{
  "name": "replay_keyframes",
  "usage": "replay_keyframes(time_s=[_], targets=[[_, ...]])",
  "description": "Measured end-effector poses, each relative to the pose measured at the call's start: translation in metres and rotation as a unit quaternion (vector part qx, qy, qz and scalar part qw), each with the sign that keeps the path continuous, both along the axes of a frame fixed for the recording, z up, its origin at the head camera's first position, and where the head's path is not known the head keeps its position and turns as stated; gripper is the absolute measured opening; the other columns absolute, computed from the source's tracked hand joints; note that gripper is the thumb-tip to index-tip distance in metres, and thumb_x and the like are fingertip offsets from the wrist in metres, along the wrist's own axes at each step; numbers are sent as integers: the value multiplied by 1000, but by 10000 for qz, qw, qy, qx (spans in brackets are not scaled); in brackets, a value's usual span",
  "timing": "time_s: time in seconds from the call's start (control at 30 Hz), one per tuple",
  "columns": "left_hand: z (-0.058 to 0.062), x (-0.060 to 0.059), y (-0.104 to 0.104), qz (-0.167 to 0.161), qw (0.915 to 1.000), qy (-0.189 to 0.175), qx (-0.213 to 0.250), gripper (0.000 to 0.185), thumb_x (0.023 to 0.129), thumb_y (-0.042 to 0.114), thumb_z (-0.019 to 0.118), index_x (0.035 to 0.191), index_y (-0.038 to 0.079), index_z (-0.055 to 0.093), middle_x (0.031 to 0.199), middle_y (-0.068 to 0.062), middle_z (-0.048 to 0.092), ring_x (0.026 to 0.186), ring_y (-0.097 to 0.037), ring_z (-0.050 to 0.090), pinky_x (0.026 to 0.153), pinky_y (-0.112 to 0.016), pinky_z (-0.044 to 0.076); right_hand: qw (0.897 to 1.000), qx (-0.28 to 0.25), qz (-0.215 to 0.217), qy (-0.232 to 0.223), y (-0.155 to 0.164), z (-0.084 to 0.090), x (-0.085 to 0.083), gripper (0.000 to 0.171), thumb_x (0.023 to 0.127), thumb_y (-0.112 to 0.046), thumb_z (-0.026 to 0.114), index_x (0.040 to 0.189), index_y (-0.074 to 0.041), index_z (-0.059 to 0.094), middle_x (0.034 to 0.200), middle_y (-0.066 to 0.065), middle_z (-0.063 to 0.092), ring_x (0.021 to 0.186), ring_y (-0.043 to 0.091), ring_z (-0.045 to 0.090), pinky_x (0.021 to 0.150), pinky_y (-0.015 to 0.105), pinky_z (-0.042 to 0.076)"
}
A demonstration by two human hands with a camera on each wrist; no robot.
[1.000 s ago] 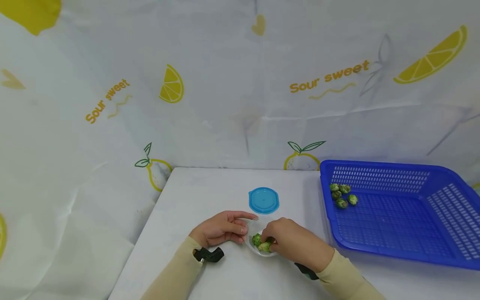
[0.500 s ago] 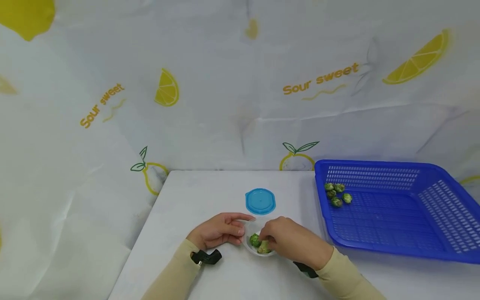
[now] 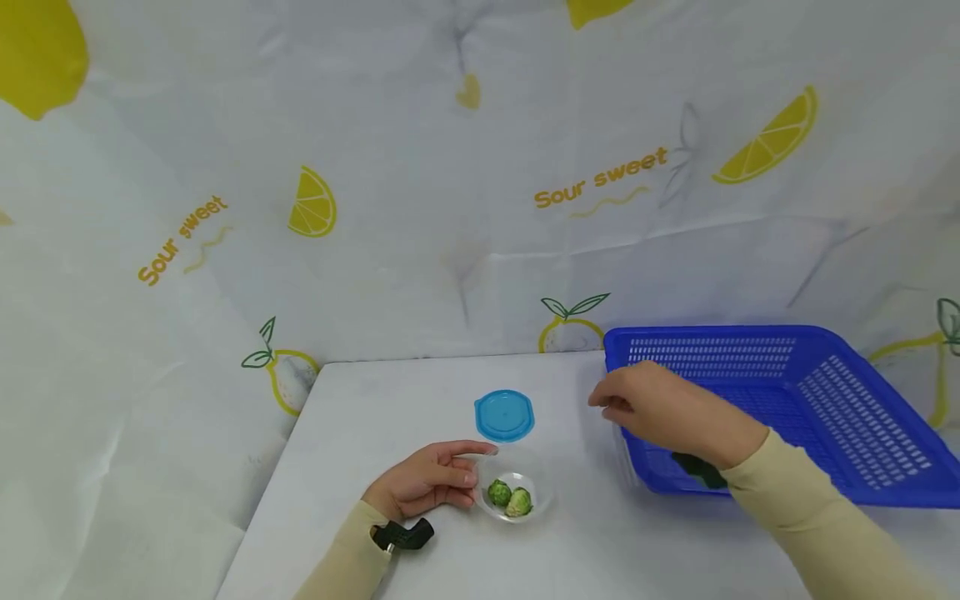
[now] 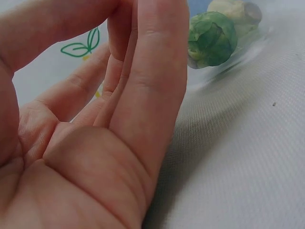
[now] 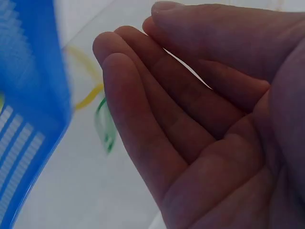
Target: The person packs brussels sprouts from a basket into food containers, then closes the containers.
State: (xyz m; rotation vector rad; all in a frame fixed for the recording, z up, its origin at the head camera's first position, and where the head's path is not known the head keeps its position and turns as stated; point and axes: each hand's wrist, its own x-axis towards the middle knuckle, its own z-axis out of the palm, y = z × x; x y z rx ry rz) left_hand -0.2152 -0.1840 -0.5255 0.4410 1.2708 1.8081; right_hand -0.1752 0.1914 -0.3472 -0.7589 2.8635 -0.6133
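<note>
Head camera looks forward and down over the table (image 3: pixel 420 400); both wrist cameras sit close at the palms, the left sharing the clear bowl (image 3: pixel 514 495) (image 4: pixel 224 67).

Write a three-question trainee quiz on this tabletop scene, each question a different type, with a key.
1. True or false: the right hand is holding a sprout.
2. How many sprouts lie in the clear bowl?
3. Multiple choice: where is the blue lid?
A. On the bowl
B. Flat on the table, behind the bowl
C. Inside the blue basket

Key:
1. False. In the right wrist view the palm is empty, its fingers relaxed.
2. Two.
3. B. The left hand rests beside the bowl, fingers at its rim.
</note>
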Motion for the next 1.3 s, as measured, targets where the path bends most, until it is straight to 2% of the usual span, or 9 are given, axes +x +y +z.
replay_keyframes(time_s=[0.13, 0.27, 0.5, 0.73, 0.83, 1.07, 1.3], targets=[[-1, 0, -4, 63, 10000, -18, -23, 60, 103, -1, 65, 160, 4, 47, 97, 2, 72, 90, -10, 78, 86, -28, 67, 9991, 184, -230, -290, 43, 0, -30, 20, 103, -10, 71, 120, -11, 81, 114, 4, 80, 98, 17, 74, 81, 41, 65], [-2, 2, -5, 84, 9999, -95, 11, 61, 103, -1, 65, 161, 4, 47, 98, 1, 72, 90, -10, 78, 86, -27, 67, 9968, 99, -408, -685, 85, -19, -56, 20, 104, -17, 71, 122, -11, 79, 118, 7, 79, 104, 23, 75, 87, 47, 65], [-5, 3, -5, 63, 9999, -139, -14, 61, 103, -1, 65, 161, 3, 46, 98, 1, 73, 90, -10, 78, 86, -27, 67, 9875, -1, -744, -1392, 130, -55, -78, 32, 102, -22, 74, 125, 0, 77, 119, 15, 79, 106, 30, 75, 90, 52, 65], [-5, 1, -4, 79, 9998, -178, -35, 63, 102, 3, 69, 161, 5, 48, 97, 3, 70, 90, -8, 77, 87, -27, 67, 9790, -147, -932, -1806, 139, -71, -93, 41, 101, -22, 74, 128, 9, 72, 119, 22, 78, 105, 34, 77, 89, 52, 66], [-4, 2, -3, 44, 9999, -166, -12, 62, 102, 3, 69, 161, 5, 48, 98, 3, 70, 90, -7, 76, 87, -26, 66, 9784, -99, -918, -1848, 139, -75, -96, 41, 100, -23, 76, 125, 10, 74, 114, 20, 79, 102, 33, 77, 87, 50, 67], [0, -2, 0, 28, 9999, -140, -11, 59, 103, 1, 66, 160, 4, 49, 97, 4, 70, 89, -7, 75, 87, -25, 66, 9799, 144, -998, -1724, 141, -82, -100, 36, 98, -29, 79, 114, 2, 80, 100, 9, 79, 89, 21, 70, 77, 43, 62], [-1, -4, -1, 21, 9998, -176, -39, 60, 103, 3, 67, 161, 5, 49, 99, 3, 70, 89, -7, 75, 88, -26, 66, 9787, 185, -1054, -1750, 134, -84, -101, 27, 96, -30, 81, 101, -4, 82, 81, 1, 70, 77, 18, 60, 71, 35, 53]])
